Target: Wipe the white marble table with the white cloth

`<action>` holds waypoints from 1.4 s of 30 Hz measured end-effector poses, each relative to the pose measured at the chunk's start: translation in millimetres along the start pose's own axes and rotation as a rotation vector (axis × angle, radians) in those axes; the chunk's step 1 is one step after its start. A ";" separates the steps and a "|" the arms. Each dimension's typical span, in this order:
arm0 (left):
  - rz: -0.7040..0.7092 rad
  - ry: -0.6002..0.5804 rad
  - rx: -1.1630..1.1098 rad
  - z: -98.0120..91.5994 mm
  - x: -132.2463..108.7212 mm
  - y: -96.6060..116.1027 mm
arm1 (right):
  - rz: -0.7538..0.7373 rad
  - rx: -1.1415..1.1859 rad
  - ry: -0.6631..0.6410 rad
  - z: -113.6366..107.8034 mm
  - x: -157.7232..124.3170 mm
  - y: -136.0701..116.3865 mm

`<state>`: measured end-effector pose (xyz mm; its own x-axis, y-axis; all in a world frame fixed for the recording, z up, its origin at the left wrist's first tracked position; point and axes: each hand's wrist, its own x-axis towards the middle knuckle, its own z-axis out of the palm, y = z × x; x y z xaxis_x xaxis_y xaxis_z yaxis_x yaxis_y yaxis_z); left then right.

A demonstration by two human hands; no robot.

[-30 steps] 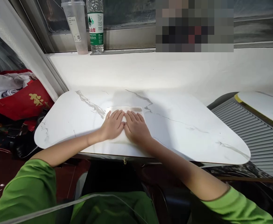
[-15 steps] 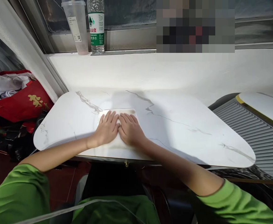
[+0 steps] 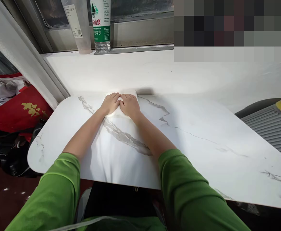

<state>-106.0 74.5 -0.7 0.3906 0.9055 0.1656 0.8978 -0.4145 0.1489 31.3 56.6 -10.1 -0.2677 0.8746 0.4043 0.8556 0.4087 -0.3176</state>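
A folded white cloth (image 3: 118,113) lies against the back of the white marble-patterned table (image 3: 202,128), close to the wall. My left hand (image 3: 111,103) rests flat on the left part of the cloth, fingers stretched forward. On its right part lies my right hand (image 3: 130,104), also flat with the fingers extended. The thumbs nearly meet in the middle. Both hands cover much of the cloth, and neither is wrapped round it.
On the sill behind stand a clear plastic cup (image 3: 79,29) and a water bottle (image 3: 102,27). A red bag (image 3: 17,107) with white fabric sits left of the table. A grey ribbed surface (image 3: 270,125) is at the right. The upper right is pixelated.
Both hands have slid the cloth forward, away from me, from the table's middle to its back edge by the wall. The arms are now more outstretched, and the view has come nearer.
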 end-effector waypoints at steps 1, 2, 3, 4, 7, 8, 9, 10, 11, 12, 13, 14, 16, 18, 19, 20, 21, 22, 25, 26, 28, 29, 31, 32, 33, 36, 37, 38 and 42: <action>0.003 -0.005 -0.002 0.5 2.2 -0.9 | 0.011 0.000 0.003 1.5 1.7 1.5; 0.006 -0.008 -0.004 0.9 3.1 -1.3 | 0.019 0.000 0.006 2.7 2.3 2.7; 0.009 -0.009 -0.005 1.1 2.9 -1.3 | 0.022 -0.001 0.009 3.6 2.0 3.5; 0.008 -0.009 -0.006 1.1 1.7 -0.9 | 0.019 0.000 0.013 4.1 0.9 3.9; -0.002 -0.005 -0.003 -0.3 -8.8 3.0 | -0.010 0.011 0.029 3.2 -7.1 2.2; -0.004 -0.003 0.000 -1.3 -14.7 5.2 | -0.019 0.014 0.031 1.9 -11.5 0.3; -0.006 -0.002 0.003 -2.7 -21.7 7.9 | -0.026 0.013 0.031 0.1 -17.0 -2.3; -0.007 -0.004 0.006 -4.5 -30.0 11.1 | -0.030 0.009 0.028 -2.1 -23.5 -5.8; -0.007 -0.009 0.009 -6.5 -39.5 14.7 | -0.033 0.002 0.023 -4.6 -31.1 -10.1; -0.008 -0.017 0.011 -8.7 -50.2 18.7 | -0.034 -0.009 0.015 -7.4 -39.8 -15.0; -0.009 -0.025 0.014 -11.1 -61.9 23.1 | -0.036 -0.021 0.008 -10.4 -49.4 -20.6; -0.010 -0.032 0.017 -13.6 -74.6 27.7 | -0.042 -0.035 0.000 -13.4 -59.9 -26.7; -0.013 -0.033 0.024 -18.7 -102.1 36.8 | -0.068 -0.062 -0.016 -19.4 -82.6 -40.1; -0.017 -0.023 0.030 -23.5 -131.1 44.8 | -0.106 -0.084 -0.032 -25.1 -106.3 -55.0; -0.016 -0.021 0.033 -25.7 -145.5 48.1 | -0.121 -0.092 -0.037 -27.7 -118.0 -62.8; -0.012 -0.022 0.038 -27.7 -159.6 50.8 | -0.132 -0.098 -0.040 -30.2 -129.3 -70.6; -0.008 -0.025 0.041 -29.5 -172.9 52.9 | -0.140 -0.101 -0.040 -32.6 -140.1 -78.2; -0.006 -0.028 0.043 -31.1 -185.3 54.5 | -0.148 -0.103 -0.037 -34.7 -150.0 -85.3; -0.008 -0.020 0.039 -34.7 -214.8 56.5 | -0.187 -0.099 -0.023 -39.7 -172.9 -101.0; -0.008 -0.012 0.034 -35.7 -221.6 56.5 | -0.204 -0.096 -0.022 -41.0 -177.8 -103.9; -0.003 -0.002 0.023 -37.2 -230.5 56.1 | -0.228 -0.090 -0.027 -42.8 -182.6 -106.2; 0.000 -0.004 0.018 -37.7 -232.6 55.6 | -0.234 -0.085 -0.034 -43.3 -182.6 -105.9; -0.008 -0.020 0.009 -38.5 -232.1 53.4 | -0.239 -0.066 -0.050 -42.9 -177.7 -103.6; -0.020 -0.030 0.005 -38.6 -229.3 51.2 | -0.243 -0.052 -0.057 -41.7 -172.8 -102.0; -0.037 -0.039 0.002 -38.6 -224.8 48.2 | -0.250 -0.035 -0.064 -39.7 -166.2 -100.2; -0.102 -0.055 -0.013 -37.8 -199.8 32.5 | -0.257 0.004 -0.082 -28.7 -136.6 -94.8; -0.120 -0.051 -0.017 -37.2 -187.7 25.1 | -0.248 0.007 -0.088 -23.8 -123.8 -92.9; -0.131 -0.040 -0.021 -36.4 -174.1 16.8 | -0.235 0.005 -0.093 -18.5 -109.8 -90.7; -0.099 0.032 -0.029 -32.0 -111.7 -19.4 | -0.181 -0.025 -0.101 1.8 -50.5 -79.3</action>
<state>-173.6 -21.5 9.0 0.2930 0.9391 0.1794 0.9254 -0.3257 0.1937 -23.9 -19.5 -6.9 -0.4602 0.8098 0.3640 0.8001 0.5560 -0.2254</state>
